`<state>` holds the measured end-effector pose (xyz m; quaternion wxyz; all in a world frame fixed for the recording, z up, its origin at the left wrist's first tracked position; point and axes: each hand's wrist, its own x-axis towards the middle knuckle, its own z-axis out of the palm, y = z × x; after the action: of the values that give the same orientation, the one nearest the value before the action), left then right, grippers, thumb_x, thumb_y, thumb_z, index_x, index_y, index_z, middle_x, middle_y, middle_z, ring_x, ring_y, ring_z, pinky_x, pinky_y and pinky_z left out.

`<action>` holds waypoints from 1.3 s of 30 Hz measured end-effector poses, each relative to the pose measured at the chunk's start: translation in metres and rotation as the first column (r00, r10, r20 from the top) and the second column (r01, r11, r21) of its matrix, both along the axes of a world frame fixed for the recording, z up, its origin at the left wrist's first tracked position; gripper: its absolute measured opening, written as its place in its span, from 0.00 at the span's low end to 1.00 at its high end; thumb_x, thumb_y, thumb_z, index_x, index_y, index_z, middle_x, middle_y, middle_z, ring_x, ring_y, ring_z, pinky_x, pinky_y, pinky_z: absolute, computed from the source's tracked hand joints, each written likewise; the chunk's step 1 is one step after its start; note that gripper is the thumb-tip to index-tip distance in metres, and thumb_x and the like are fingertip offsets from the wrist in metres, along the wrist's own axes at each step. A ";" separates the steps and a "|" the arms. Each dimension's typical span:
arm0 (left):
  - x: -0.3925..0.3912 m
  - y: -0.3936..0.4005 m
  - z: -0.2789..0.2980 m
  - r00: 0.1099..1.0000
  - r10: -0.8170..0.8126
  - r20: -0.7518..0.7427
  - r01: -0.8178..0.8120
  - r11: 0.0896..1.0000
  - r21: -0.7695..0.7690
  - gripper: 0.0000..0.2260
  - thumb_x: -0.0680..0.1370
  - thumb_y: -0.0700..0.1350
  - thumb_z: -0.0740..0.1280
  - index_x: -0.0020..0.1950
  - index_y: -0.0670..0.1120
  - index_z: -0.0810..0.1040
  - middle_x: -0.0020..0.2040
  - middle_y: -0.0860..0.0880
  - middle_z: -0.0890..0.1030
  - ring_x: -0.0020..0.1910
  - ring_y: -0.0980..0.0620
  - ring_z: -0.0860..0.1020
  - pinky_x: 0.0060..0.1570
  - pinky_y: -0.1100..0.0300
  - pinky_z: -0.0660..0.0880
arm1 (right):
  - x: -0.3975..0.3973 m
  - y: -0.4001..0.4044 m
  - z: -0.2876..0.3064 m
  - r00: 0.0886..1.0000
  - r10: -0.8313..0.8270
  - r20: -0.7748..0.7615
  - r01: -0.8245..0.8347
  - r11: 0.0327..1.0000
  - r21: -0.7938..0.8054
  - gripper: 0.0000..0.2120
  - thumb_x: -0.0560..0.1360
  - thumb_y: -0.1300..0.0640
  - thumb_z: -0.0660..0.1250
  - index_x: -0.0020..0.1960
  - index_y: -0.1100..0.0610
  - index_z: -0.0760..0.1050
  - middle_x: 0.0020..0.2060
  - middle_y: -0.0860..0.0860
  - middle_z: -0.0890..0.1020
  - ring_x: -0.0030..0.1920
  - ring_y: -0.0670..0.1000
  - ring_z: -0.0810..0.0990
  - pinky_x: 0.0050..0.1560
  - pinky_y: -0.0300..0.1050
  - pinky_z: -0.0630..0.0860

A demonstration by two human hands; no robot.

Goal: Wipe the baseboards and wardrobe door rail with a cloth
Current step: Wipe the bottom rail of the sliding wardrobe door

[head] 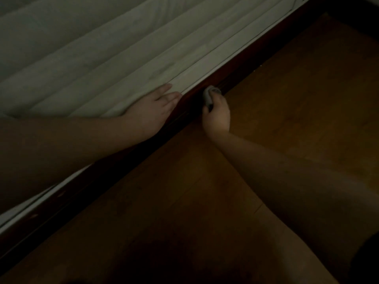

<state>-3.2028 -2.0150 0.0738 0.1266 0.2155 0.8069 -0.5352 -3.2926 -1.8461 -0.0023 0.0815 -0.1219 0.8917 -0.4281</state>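
The scene is dim. A dark brown baseboard (242, 68) runs diagonally from lower left to upper right, between a pale pleated curtain (106, 58) and the wooden floor. My right hand (217, 114) grips a small grey cloth (208, 96) and presses it against the baseboard. My left hand (152, 110) lies flat, fingers apart, on the curtain's lower edge, holding it back off the baseboard. Both forearms reach in from the lower corners. No wardrobe rail is in view.
The brown wooden floor (297, 103) fills the right and lower part of the view. A thin white strip (235, 56) lines the top of the baseboard. The far upper right corner is dark.
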 end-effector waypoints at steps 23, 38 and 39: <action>-0.005 0.020 0.017 0.995 0.086 0.047 -0.082 0.993 -0.088 0.31 0.85 0.57 0.48 0.80 0.38 0.48 0.81 0.37 0.43 0.80 0.40 0.41 0.74 0.37 0.36 | 0.138 -0.027 -0.006 0.947 0.313 0.078 -0.307 0.948 -0.078 0.26 0.79 0.61 0.64 0.77 0.55 0.64 0.75 0.52 0.67 0.74 0.52 0.64 0.75 0.46 0.60; -0.022 0.009 0.003 0.999 -0.027 -0.025 0.028 0.999 0.015 0.30 0.85 0.54 0.42 0.79 0.35 0.40 0.80 0.37 0.42 0.80 0.40 0.42 0.75 0.40 0.36 | -0.014 0.087 0.000 0.989 0.114 0.098 -0.110 0.993 -0.044 0.18 0.82 0.54 0.62 0.72 0.49 0.69 0.59 0.48 0.77 0.55 0.48 0.77 0.53 0.43 0.76; -0.027 0.009 0.002 0.999 -0.035 -0.028 0.036 0.999 0.017 0.30 0.85 0.53 0.42 0.79 0.34 0.40 0.80 0.37 0.42 0.80 0.40 0.42 0.75 0.40 0.36 | -0.028 0.096 0.005 0.992 0.103 0.075 -0.100 0.994 -0.035 0.19 0.82 0.53 0.61 0.72 0.50 0.68 0.62 0.50 0.77 0.57 0.50 0.77 0.55 0.46 0.76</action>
<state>-3.2294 -2.0055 0.0756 0.1039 0.2233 0.8093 -0.5333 -3.3201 -1.7502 0.0025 0.1352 -0.1520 0.8738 -0.4416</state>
